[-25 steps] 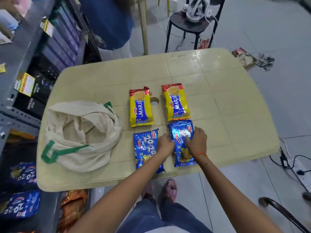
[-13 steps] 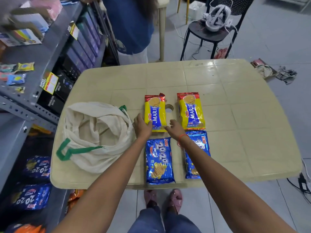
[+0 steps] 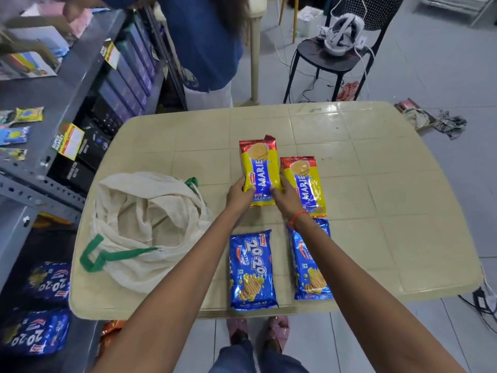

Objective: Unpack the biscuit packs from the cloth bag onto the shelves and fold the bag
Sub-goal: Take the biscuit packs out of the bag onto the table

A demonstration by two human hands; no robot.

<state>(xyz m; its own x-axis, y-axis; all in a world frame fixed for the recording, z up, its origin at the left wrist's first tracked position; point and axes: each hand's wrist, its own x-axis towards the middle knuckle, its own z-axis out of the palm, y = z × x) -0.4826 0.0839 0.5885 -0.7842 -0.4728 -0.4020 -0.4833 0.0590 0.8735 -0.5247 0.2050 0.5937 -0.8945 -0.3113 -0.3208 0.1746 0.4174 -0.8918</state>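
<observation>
Left Marie pack (image 3: 259, 168) has lifted, grasped by left hand (image 3: 238, 193) and right hand (image 3: 286, 199) fingers; nearby: second Marie pack (image 3: 305, 181), two 20-20 packs (image 3: 251, 270) (image 3: 309, 265), cloth bag (image 3: 139, 219).

Two Marie packs (image 3: 259, 168) (image 3: 305, 184), two 20-20 packs (image 3: 251, 270) (image 3: 309, 273) and one cloth bag (image 3: 145, 224) on the table (image 3: 376, 211)

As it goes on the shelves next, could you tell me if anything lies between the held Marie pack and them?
Yes: the cloth bag lies slumped on the table between the Marie pack and the shelves to the left. Carried above it, the pack would probably pass.
</observation>
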